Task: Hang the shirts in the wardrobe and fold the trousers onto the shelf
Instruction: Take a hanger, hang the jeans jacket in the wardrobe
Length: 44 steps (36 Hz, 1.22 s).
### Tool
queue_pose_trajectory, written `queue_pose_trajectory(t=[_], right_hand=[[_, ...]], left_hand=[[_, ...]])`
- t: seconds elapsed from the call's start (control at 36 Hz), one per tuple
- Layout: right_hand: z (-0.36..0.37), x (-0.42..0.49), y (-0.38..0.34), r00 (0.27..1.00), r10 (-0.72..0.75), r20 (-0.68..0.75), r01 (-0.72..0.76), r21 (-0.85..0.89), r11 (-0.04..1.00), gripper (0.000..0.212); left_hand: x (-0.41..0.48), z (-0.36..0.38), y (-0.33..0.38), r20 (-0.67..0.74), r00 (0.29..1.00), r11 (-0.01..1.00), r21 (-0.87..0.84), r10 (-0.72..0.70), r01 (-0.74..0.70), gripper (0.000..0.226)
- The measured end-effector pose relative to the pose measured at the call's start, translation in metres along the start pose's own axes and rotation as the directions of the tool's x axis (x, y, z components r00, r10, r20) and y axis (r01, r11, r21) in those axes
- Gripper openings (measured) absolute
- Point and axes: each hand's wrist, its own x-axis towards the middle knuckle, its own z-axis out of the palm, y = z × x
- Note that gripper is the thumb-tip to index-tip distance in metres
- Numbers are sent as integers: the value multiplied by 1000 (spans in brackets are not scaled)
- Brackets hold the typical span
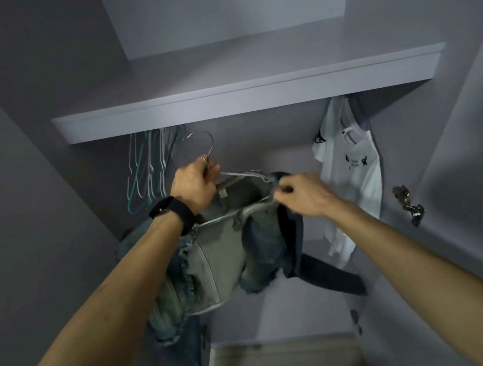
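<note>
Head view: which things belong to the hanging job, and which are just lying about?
Job: left hand and right hand gripping the wire hanger, denim garment draped on it, white T-shirt already hung, shelf.
Lying about: spare hangers, door hinge.

Arms outstretched; left hand (193, 186), right hand (303, 194), fingers curled.

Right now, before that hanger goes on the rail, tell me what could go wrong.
1. The denim garment hangs bunched and lopsided on the wire hanger, so it may slide off.
2. The left hand grips the hook close to the empty hangers, and it could snag them.
3. The rail is hidden under the shelf, so hooking may miss.
</note>
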Motion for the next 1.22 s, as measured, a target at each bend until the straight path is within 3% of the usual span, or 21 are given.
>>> queue_pose_trajectory(t=[0.06,0.11,0.17,0.25,0.31,0.39,0.53,0.61,0.69,0.72,0.78,0.83,0.89,0.94,1.0,1.08,1.17,1.22], right_hand=[[15,-4,7,986,13,163,-7,-36,999,33],[21,-4,12,993,39,113,-36,-30,999,35],[22,-4,13,995,98,13,-98,-53,994,53],[30,-7,4,979,199,36,-192,-150,970,90],[38,-8,-1,969,243,31,-235,-167,957,101],[47,-7,-6,951,310,-7,-308,-149,940,86],[55,-7,-5,939,329,-95,-341,-163,926,40],[50,-8,2,948,303,-93,-314,-148,938,41],[37,-8,5,977,210,47,-199,-173,965,37],[33,-8,4,986,166,34,-157,-181,971,33],[25,-6,1,990,59,-130,-76,-133,988,30],[15,-2,-7,979,-39,-199,22,-84,996,45],[6,5,-17,991,-114,-74,102,-152,983,60],[3,9,-27,986,-153,73,165,-226,960,42],[7,11,-34,975,-194,104,212,-195,958,21],[10,12,-36,966,-259,15,259,-82,962,16],[12,14,-27,974,-226,-4,226,-39,973,21],[17,15,-20,981,-195,-10,194,-39,980,24]], left_hand=[[2,1,3,20,1000,1000,-11,-2,2,23],[3,3,5,39,999,1000,-6,23,-23,23],[2,7,7,57,998,999,4,41,-42,22],[1,12,13,62,997,998,19,55,-56,21],[1,14,21,47,996,997,19,74,-75,23],[1,12,34,18,994,994,13,111,-111,21],[1,9,36,5,985,985,30,170,-170,19],[0,9,24,-7,987,985,54,162,-161,20],[-1,10,10,18,993,992,32,120,-121,23],[-1,11,7,31,995,995,20,100,-100,24],[-2,14,3,66,995,997,11,79,-79,26],[-5,19,4,110,990,996,11,89,-90,25],[-8,23,11,141,985,995,5,102,-104,25],[-11,26,19,143,983,993,-6,117,-117,26],[-12,25,24,140,983,993,-19,116,-114,28],[-14,15,20,147,987,985,-167,62,-36,23],[-23,1,-2,39,996,906,-412,-86,94,30],[-35,-8,-26,76,984,938,-299,-162,178,35]])
